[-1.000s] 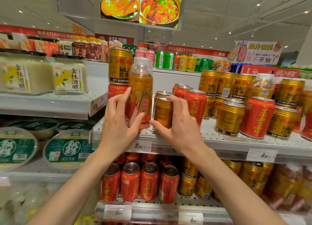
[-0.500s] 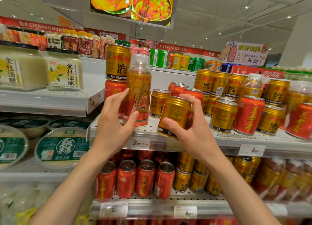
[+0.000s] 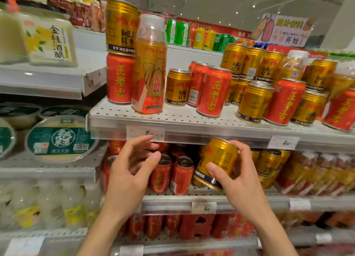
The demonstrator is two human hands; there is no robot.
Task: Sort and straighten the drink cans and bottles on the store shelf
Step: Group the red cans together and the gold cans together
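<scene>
One gold can (image 3: 217,162) tilts in right hand (image 3: 238,177); left hand (image 3: 130,171) beside.

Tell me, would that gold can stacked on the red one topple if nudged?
Probably: the gold can perches on the red can, a narrow base. The bottle beside it might catch it. Being round, it would likely roll.

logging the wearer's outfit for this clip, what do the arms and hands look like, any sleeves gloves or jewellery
Both arms are bare as far as the frame shows, with no sleeve in view. The left hand and right hand wear no gloves, and no rings, watch or bracelet show. The fingernails are short and unpainted.
</scene>
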